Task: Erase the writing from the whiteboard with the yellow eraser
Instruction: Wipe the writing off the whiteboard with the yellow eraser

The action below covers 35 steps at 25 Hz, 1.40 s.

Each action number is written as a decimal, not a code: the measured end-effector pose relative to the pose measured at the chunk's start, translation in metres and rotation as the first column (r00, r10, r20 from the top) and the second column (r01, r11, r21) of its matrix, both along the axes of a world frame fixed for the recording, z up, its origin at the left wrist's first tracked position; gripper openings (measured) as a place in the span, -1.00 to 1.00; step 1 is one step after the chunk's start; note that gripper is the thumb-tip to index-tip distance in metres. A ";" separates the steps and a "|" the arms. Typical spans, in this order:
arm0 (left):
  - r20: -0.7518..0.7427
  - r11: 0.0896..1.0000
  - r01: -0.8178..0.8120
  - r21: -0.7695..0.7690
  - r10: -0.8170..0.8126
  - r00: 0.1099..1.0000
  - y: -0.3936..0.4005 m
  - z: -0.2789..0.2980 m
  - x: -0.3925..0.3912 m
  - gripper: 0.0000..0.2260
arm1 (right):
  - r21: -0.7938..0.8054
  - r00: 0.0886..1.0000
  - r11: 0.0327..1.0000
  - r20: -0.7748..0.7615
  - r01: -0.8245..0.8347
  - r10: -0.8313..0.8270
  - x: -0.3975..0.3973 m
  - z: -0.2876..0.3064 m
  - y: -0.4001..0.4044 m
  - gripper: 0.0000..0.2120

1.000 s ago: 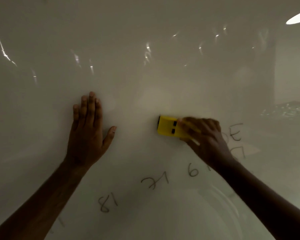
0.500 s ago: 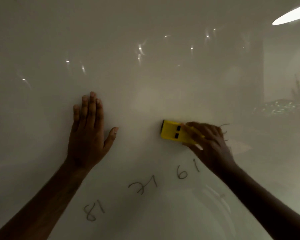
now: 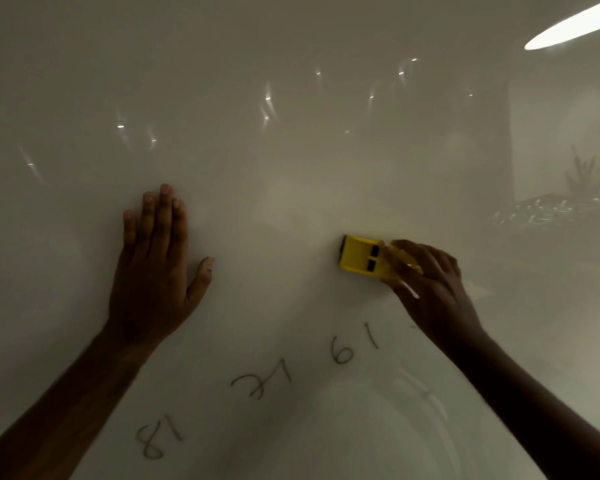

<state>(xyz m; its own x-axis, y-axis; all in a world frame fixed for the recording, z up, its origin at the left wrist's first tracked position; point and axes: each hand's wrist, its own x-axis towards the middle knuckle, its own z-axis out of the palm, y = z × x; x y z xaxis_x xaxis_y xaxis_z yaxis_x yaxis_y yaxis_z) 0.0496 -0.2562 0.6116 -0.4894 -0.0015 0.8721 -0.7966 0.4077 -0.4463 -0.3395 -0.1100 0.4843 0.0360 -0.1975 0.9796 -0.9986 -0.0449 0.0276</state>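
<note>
- Gripping the yellow eraser [image 3: 362,258] in the right hand [image 3: 430,289], fingers curled over its right end, pad pressing flat against the whiteboard [image 3: 291,133].
- Bracing with the left hand [image 3: 156,268], fingers straight and together, thumb splayed out, palm flat on the board and holding nothing.
- Lying crosswise, that eraser: long axis running roughly left to right, free end poking out to the left of the knuckles.
- Waiting below: three dark scribbles strung along a slanting line, the "61" marks [image 3: 354,348] nearest, just under the right wrist, then the middle scribble [image 3: 260,384], then the "81" marks [image 3: 158,436] lowest and furthest left.
- Hinging, by the look of it, on one thing: writing lying below and to the left of the eraser, so probably calling for a stroke down and leftward, broad side leading.
- Sitting much closer to the nearest marks, the right hand; the left forearm running close beside the lowest scribble.
- Hiding a good part of the eraser's right half under the fingers; blurring there too, so exact finger placement staying hard to read.
- Showing a faint stroke just right of the right wrist, possibly leftover ink, too small to call.
- Muddying everything: dim light, glare spots and room reflections across the glossy surface, making faint residue tough to separate from shine.
</note>
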 end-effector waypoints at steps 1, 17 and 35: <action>0.005 1.000 0.005 0.002 -0.005 1.000 0.001 0.000 -0.003 -0.25 | -0.015 1.000 1.000 0.014 -0.015 0.015 0.009 0.006 -0.004 -0.53; 0.033 1.000 0.014 -0.002 -0.014 0.999 0.009 0.005 -0.033 -0.29 | -0.024 0.998 0.999 0.058 -0.025 0.026 -0.030 -0.001 0.000 -0.54; 0.049 0.999 0.023 0.025 -0.024 0.999 0.014 0.004 -0.053 -0.26 | 0.065 0.998 0.998 0.055 -0.026 0.022 -0.065 -0.067 0.020 -0.48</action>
